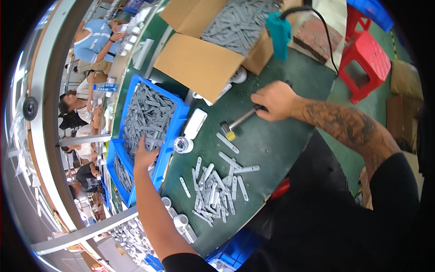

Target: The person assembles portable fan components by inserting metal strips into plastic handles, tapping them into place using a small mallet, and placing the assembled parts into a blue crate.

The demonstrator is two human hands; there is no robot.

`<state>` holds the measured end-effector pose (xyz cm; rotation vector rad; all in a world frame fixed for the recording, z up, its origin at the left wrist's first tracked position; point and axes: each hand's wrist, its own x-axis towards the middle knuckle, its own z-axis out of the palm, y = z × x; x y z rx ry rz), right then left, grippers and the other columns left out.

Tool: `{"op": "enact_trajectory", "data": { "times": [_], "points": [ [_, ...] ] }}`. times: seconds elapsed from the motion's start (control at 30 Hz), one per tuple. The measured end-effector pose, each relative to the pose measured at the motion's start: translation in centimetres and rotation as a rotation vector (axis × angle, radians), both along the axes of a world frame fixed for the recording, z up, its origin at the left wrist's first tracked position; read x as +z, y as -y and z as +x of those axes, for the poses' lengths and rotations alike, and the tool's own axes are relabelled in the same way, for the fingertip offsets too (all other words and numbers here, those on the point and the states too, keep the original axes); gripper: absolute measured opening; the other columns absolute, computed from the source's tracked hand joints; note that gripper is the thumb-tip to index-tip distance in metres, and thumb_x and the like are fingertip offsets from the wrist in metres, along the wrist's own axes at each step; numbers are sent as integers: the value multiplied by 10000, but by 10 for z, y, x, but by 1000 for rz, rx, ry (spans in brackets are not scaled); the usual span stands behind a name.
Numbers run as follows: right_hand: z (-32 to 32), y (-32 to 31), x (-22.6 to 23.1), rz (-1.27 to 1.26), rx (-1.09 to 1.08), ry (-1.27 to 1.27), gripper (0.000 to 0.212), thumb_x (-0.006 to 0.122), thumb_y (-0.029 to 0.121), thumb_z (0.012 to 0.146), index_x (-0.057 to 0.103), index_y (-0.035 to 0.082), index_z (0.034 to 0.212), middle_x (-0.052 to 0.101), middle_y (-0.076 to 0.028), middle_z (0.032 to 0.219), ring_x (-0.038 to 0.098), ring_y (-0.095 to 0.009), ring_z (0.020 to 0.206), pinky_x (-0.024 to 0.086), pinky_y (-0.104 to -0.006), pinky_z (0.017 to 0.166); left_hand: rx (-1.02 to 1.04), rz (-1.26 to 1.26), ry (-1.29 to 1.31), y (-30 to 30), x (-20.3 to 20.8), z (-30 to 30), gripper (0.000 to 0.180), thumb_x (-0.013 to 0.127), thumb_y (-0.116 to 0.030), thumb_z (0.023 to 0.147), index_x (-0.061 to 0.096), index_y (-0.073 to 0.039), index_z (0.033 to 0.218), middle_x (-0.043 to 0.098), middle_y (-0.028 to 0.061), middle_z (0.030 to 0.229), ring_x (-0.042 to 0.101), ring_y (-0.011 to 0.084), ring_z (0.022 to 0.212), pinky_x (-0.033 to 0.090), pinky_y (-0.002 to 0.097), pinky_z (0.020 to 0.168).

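Hammer (242, 118) sits clamped in the right hand (275, 100) while the left hand (145, 158), grip unclear, seemingly picks grey strips (152, 111) that next need lifting.

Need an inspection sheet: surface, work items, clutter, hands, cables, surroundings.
Surface: flat green benchtop, partly covered.
Work items: loose pile of flat gray strips; more in larger blue plastic bin.
Clutter: open brown cardboard box holding similar strips; white oblong unit beside bin.
Hands: right hand grips yellow-tipped hammer; left hand at bin's strips, grasp unclear.
Cables: black cable curving from teal cylindrical tool.
Surroundings: red plastic stool; person in light-blue top.
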<state>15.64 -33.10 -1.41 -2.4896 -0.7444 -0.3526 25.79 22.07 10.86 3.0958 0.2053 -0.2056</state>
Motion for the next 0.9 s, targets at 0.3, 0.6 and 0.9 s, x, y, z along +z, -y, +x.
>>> {"op": "enact_trajectory", "data": {
  "times": [0.3,0.6,0.9],
  "points": [
    [-7,10,4,-34,-28,-46,305,787,329,803,620,102,920,648,-82,805,680,-354,748,532,-498,653,10,43,83,59,5,20,826,924,-244,686,579,-244,1438,600,278,1507,662,451,1306,564,513,1063],
    [-3,11,9,-24,-40,-56,263,757,284,799,602,94,894,647,-78,790,680,-351,753,532,-502,653,-43,105,375,47,29,7,342,826,-130,818,734,-196,1141,797,186,1075,755,430,1029,607,518,888],
    [-7,4,8,-22,-39,-36,275,760,305,827,608,91,908,665,-87,814,696,-361,793,550,-514,679,-263,-3,604,36,69,-29,293,787,-126,840,780,-168,1130,798,200,1052,765,435,975,612,483,865]
  ]
}}
